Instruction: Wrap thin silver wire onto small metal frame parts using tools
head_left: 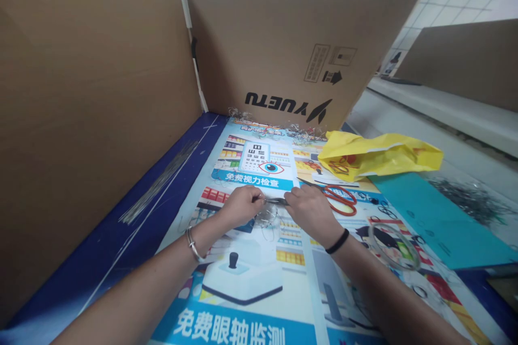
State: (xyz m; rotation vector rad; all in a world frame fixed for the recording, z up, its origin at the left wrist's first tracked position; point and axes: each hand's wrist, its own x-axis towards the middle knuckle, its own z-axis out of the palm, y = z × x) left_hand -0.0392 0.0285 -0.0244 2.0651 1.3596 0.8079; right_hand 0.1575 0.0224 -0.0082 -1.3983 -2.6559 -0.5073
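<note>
My left hand [245,206] is closed in a pinch, with thin wire [267,218] looping below its fingertips. My right hand [311,210] wraps round small metal pliers [275,201]; their slim jaws point left and reach my left fingertips, while most of the handles are hidden in my fist. Exactly where the jaws meet the wire is too small to make out. Just beyond my right hand lie orange-handled scissors [340,200]. Both hands are above a printed poster sheet [243,248] that covers the table.
Cardboard panels [259,38] wall off the left and back. A bundle of straight wires [157,183] lies at left. Wire scraps [301,130] gather at the back. To the right are a yellow bag [376,153], a teal sheet [441,215], a clear ring-shaped coil [394,248] and a dark wire pile [471,199].
</note>
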